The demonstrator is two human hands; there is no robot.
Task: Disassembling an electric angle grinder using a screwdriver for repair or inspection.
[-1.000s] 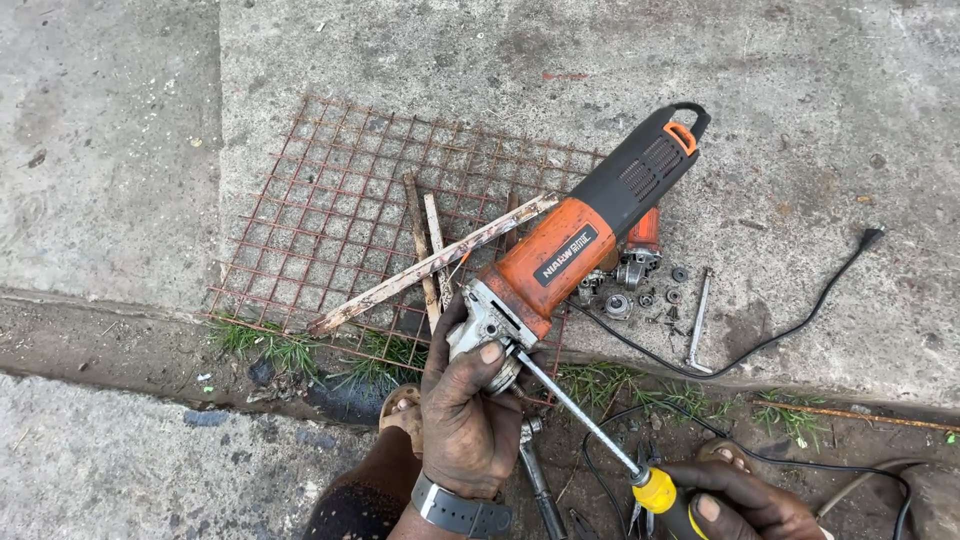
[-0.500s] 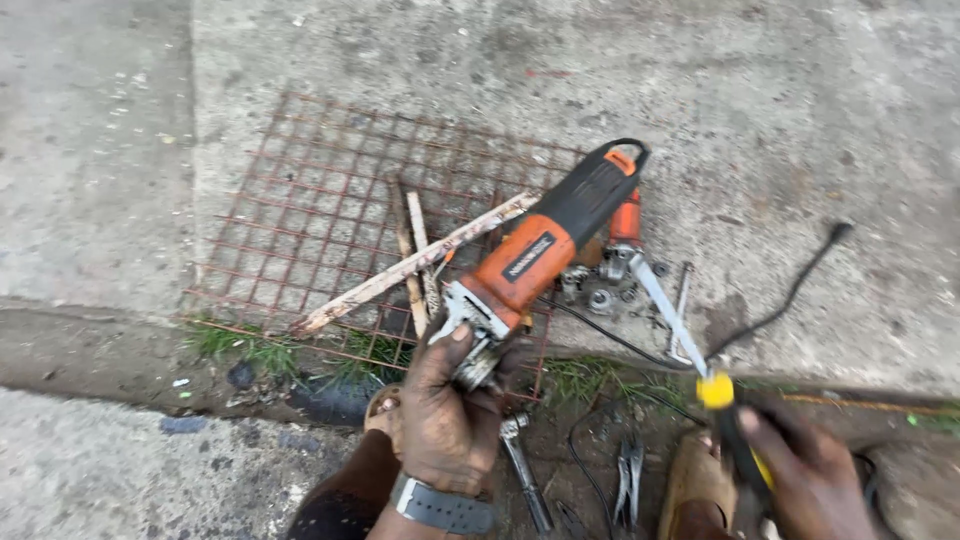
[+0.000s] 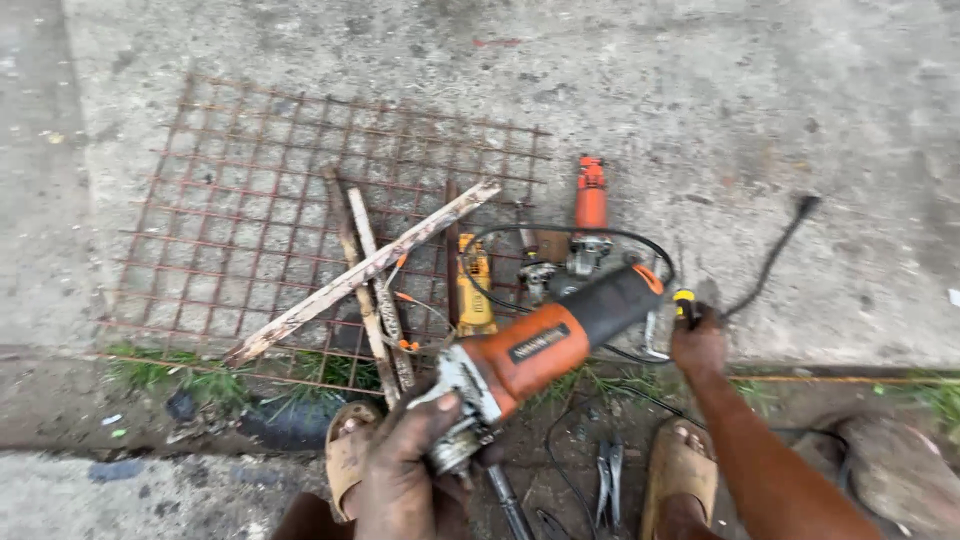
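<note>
Concrete slab: grey, stained; bare and open across the top and right; its near edge drops to a strip of dirt and grass by the feet.

Wire mesh panel: rusty, flat on the slab at left; its near edge reaches the slab's edge.

Wooden slats: several, crossed over the mesh's right half.

Angle grinder: orange body, black rear grip, lifted off the ground and tilted, head low toward the viewer, tail up and right. Black cord loops behind it and trails right to a plug on open slab.

Right hand: arm stretched forward from lower right, fist closed on a yellow-handled tool just beside the grinder's tail.

Left hand: knuckles up, low centre, clamped around the grinder's metal head.

Second orange tool: lies on the slab beyond the grinder, small parts crowded around.

Pliers: on the dirt between two sandalled feet.
</note>
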